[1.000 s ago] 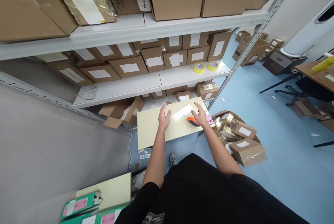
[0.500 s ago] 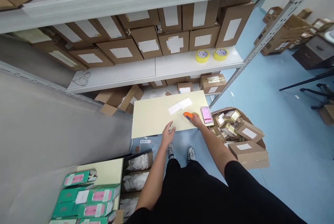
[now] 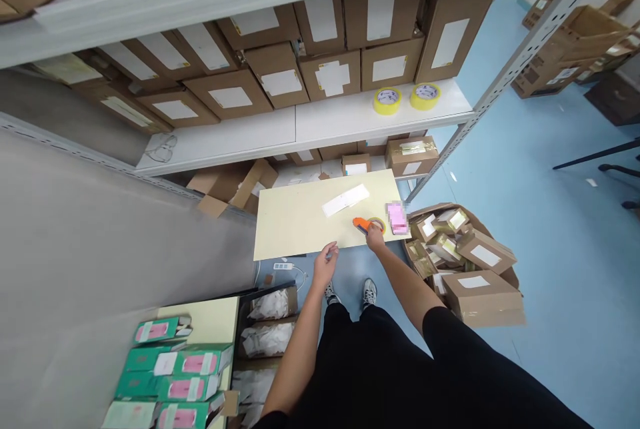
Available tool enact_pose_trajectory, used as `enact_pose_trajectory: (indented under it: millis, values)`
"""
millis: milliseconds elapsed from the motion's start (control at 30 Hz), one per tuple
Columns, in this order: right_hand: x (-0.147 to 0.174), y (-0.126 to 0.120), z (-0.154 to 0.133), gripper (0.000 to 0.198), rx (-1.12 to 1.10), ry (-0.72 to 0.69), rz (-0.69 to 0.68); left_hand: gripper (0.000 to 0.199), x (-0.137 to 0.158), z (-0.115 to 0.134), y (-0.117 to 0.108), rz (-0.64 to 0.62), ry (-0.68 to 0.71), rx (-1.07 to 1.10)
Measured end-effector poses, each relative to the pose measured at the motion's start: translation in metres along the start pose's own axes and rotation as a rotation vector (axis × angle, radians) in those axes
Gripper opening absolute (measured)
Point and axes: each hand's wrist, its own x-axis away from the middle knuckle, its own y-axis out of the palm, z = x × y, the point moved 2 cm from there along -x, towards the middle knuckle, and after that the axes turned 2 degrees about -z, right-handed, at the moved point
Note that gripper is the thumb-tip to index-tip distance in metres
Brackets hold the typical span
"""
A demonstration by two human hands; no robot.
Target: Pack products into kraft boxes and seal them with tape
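An orange tape dispenser (image 3: 361,223) with a yellow-edged tape roll lies on the cream tabletop (image 3: 287,222), near its front edge. My right hand (image 3: 375,237) has its fingers closed at the dispenser's near end, partly hiding it. At the front edge of the tabletop, left of the dispenser, is my left hand (image 3: 326,264). Its fingers are loosely bent and apart, with nothing in them. Farther back on the tabletop lies a white paper strip (image 3: 346,200). A phone with a pink, blurred screen (image 3: 397,218) rests at the right end.
Shelves hold several cardboard boxes (image 3: 280,82) and two yellow tape rolls (image 3: 387,101). Right of the tabletop stands a large carton (image 3: 510,276) of small parcels. Green boxes (image 3: 145,362) are stacked at lower left. A power strip (image 3: 284,266) lies on the floor.
My left hand has drawn slightly back toward me, its fingers more bent. The right hand has shifted a little toward me, showing more of the tape roll. The view has turned slightly.
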Motion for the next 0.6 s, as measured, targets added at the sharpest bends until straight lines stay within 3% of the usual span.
enact_pose_trajectory:
  millis: [133,233,467,600]
  values:
    - [0.011,0.009,0.000,0.056,-0.247,-0.002,0.089,0.054,0.003,0.004,-0.012,-0.014,0.005,0.006]
    - [0.014,0.001,-0.009,0.048,-0.400,0.008,0.106,0.054,0.002,0.012,-0.024,0.009,0.019,0.021]
    - [0.035,-0.069,-0.082,0.037,-0.898,-0.383,0.204,0.053,-0.014,0.045,-0.053,0.014,0.052,0.020]
    - [0.063,-0.103,-0.130,0.041,-0.982,-0.484,0.315,0.052,-0.032,0.072,-0.077,0.036,0.135,0.045]
